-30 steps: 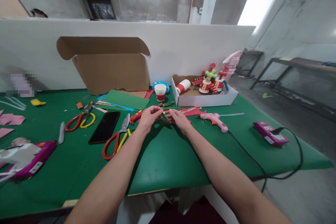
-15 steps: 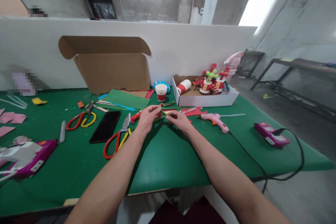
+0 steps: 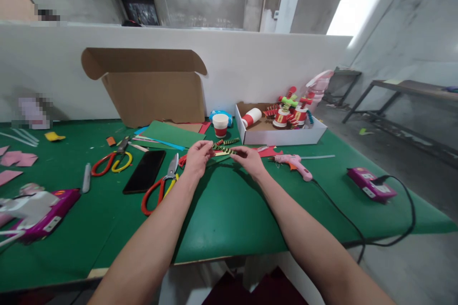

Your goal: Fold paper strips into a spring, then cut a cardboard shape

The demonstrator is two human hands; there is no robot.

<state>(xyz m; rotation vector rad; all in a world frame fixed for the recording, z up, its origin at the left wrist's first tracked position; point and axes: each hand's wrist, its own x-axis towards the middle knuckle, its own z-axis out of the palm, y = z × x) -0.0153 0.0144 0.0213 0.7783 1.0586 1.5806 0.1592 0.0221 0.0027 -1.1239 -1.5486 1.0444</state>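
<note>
A green and yellow folded paper spring [image 3: 224,149] is stretched between my two hands above the table. My left hand [image 3: 199,156] pinches its left end, and the fingertips of my right hand [image 3: 247,159] grip the right end. Just behind it on the table lies another folded paper spring [image 3: 231,141] in green with a red part. Strips and scraps of red paper [image 3: 266,151] lie under and beside my right hand. Farther back stands a white paper cup [image 3: 220,125] with a red band.
To the right lie a pink glue gun [image 3: 293,164] and a purple power strip [image 3: 370,184]. A white box [image 3: 286,137] holds paper-cup figures. Leftward are scissors [image 3: 161,188], a black phone [image 3: 144,172], green paper sheets [image 3: 171,134] and an open cardboard box [image 3: 157,97].
My hands have moved apart, drawing the green and yellow paper spring out longer between them. Other things on the table stay where they were.
</note>
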